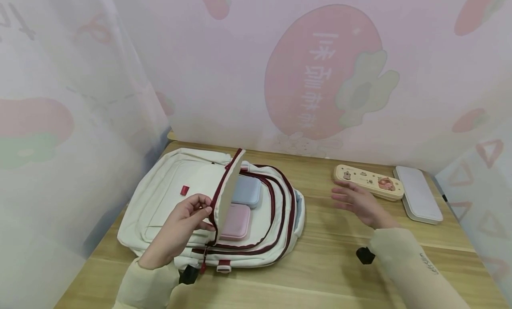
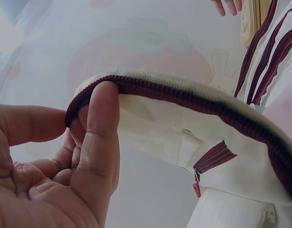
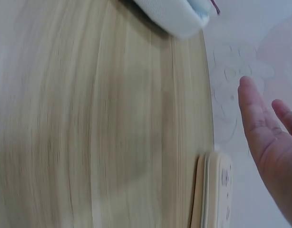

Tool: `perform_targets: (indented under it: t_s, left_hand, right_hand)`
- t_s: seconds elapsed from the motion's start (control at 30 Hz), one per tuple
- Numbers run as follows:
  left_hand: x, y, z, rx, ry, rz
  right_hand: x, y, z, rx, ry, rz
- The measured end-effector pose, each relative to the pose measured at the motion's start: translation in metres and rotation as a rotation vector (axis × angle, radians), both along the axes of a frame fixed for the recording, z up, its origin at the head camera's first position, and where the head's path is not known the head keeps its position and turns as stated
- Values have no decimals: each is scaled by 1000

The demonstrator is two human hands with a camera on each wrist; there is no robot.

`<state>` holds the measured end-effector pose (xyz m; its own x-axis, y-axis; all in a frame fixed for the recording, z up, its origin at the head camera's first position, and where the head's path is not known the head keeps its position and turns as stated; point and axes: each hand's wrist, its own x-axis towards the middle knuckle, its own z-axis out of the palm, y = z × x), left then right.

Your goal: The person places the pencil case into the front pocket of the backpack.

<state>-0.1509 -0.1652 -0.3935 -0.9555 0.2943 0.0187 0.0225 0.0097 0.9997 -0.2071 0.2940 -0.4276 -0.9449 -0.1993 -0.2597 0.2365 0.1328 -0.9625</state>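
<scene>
At seven o'clock in the head view, the white backpack (image 1: 172, 198) is seen, its flap (image 1: 226, 197) pinched by the left hand (image 1: 181, 226)'s fingers; a pink case (image 1: 237, 222) is exposed inside. At four, the right hand (image 1: 360, 204) is held, fingers apart, near a cream case (image 1: 366, 180).

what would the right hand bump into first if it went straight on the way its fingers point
Probably the white backpack, at its end nearest the right hand; the hand's height is unclear, so it might pass above.
</scene>
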Motion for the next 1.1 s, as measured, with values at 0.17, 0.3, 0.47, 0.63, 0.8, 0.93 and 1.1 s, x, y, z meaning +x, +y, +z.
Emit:
perform_targets:
  t_s: [0.17,0.3,0.47,0.63,0.8,0.93,1.1]
  left_hand:
    - [1,0,1,-1,-5,-1]
    - [2,0,2,0,-7,2]
    - [2,0,3,5,-7,8]
    - [3,-1,3,5,-6,7]
    - [4,-3,4,2,-13,14]
    - [4,-4,4,-3,-10,17]
    - [4,-7,4,-8,-10,21]
  right_hand:
    - [4,22,-1,28,3,-30]
    - [9,38,1,55,-12,-62]
    - [17,61,0,84,-8,-99]
    - [27,90,-5,104,-27,-138]
    - [32,111,-7,108,-48,-195]
    - [32,124,-8,68,-61,-257]
    - [30,142,-7,73,-86,-318]
